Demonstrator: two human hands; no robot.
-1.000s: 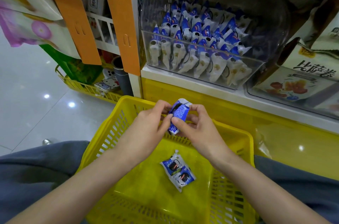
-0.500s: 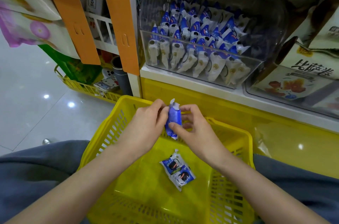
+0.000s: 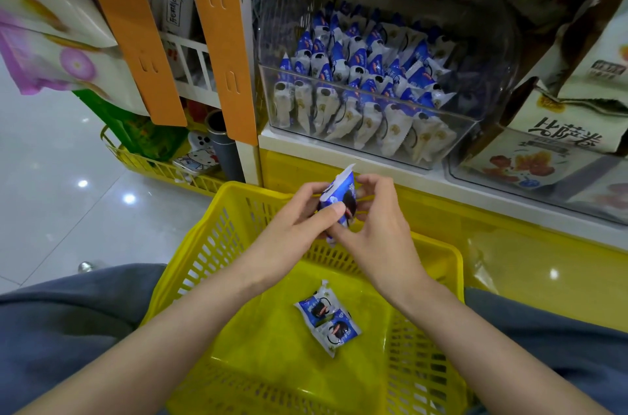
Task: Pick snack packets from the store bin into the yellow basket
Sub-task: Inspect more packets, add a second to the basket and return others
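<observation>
Store aisle: glossy tile floor (image 3: 51,210) on your left, shelf ahead w/ clear store bin (image 3: 470,131) full of blue-white snack packets (image 3: 356,74). Yellow basket (image 3: 234,200) sits across your lap, below both hands. Left hand (image 3: 292,227) + right hand (image 3: 384,231) are together over the basket's far rim, both pinching one held packet (image 3: 339,193) betw. thumbs and fingertips. Its long axis is approx. upright, crimped end up. Two dropped packets (image 3: 326,317) lie touching each other on the basket floor, nearer you than the hands. Key relation: bare basket floor lies down and toward you from the held packet; bin lies up and beyond it. Neither hand is nearer, both are on it. Judgement: step = drop. You prob. need to draw it toward you a little before letting go, else it may catch the far rim
</observation>
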